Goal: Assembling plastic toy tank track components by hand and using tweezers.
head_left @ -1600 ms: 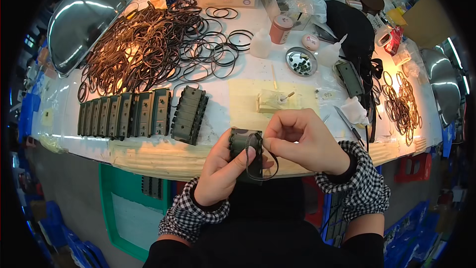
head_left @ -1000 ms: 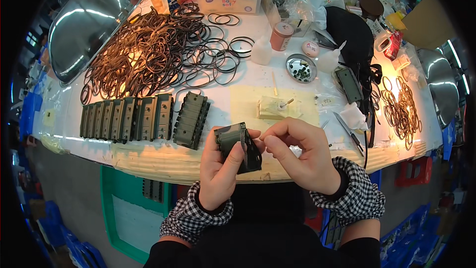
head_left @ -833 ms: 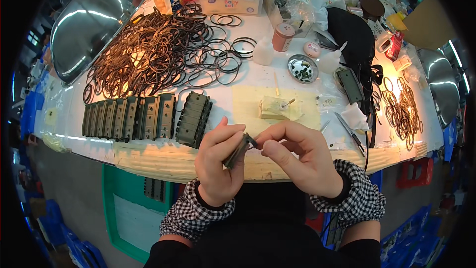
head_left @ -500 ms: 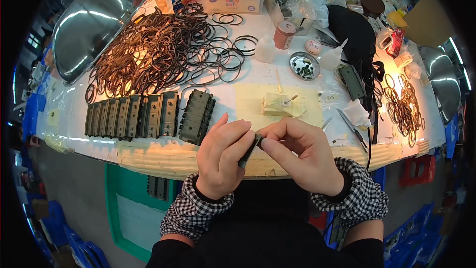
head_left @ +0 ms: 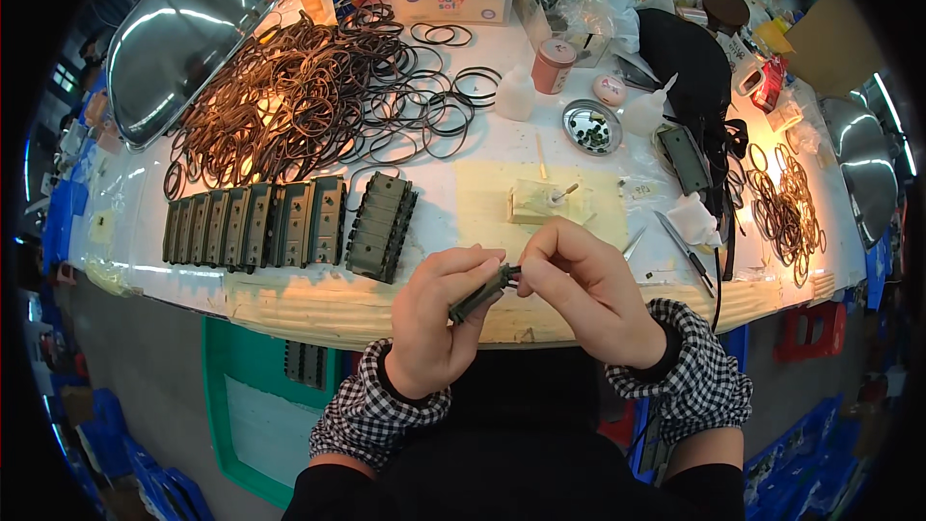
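- The white table (head_left: 436, 217) spreads under everything, its wooden front edge bowing toward the person.
- Brown-black loops (head_left: 289, 96) lie in a tangled heap toward the table's far left corner.
- Olive-green moulded parts (head_left: 253, 224) stand side by side near the front edge, left of the hands.
- The right hand (head_left: 588, 297), above the front edge, has thumb and forefinger brought together at the held part's upper right end; what they pinch is too small to tell.
- The left hand (head_left: 429, 316), just beside it, grasps the held part between thumb and fingers.
- A cream block (head_left: 529, 205) bearing a stick sits on a pale yellow patch, farther from the front edge.
- A round metal dish (head_left: 573, 125) contains small dark pieces.
- The held part (head_left: 477, 298), dark green, tilts above the front edge.
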Demonstrator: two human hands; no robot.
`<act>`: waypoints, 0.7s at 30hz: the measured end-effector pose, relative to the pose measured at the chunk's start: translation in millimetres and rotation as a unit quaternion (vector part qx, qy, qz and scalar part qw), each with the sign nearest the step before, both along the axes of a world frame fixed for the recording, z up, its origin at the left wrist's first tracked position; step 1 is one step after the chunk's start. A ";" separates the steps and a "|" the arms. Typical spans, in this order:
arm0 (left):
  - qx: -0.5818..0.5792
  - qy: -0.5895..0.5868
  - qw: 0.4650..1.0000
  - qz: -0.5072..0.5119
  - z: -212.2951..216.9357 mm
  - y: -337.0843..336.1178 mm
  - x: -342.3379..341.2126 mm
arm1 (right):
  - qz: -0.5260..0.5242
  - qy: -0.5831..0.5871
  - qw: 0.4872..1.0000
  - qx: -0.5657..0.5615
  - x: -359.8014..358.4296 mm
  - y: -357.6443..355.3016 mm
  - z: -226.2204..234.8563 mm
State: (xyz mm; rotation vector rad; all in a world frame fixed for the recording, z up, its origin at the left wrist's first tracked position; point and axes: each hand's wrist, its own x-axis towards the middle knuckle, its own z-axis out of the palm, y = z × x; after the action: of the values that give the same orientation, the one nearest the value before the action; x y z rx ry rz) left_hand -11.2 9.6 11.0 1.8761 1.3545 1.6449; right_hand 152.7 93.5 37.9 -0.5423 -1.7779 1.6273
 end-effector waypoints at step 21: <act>0.113 0.108 0.983 0.098 -10.5 11.0 -0.8 | -0.007 -0.057 0.996 -0.061 -2.3 -0.7 16.4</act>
State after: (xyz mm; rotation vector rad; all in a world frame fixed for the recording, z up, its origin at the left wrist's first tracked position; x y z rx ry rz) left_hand -12.1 20.6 0.5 2.1658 1.5382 1.7979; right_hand 150.4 92.8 54.4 -0.7156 -1.7599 1.7336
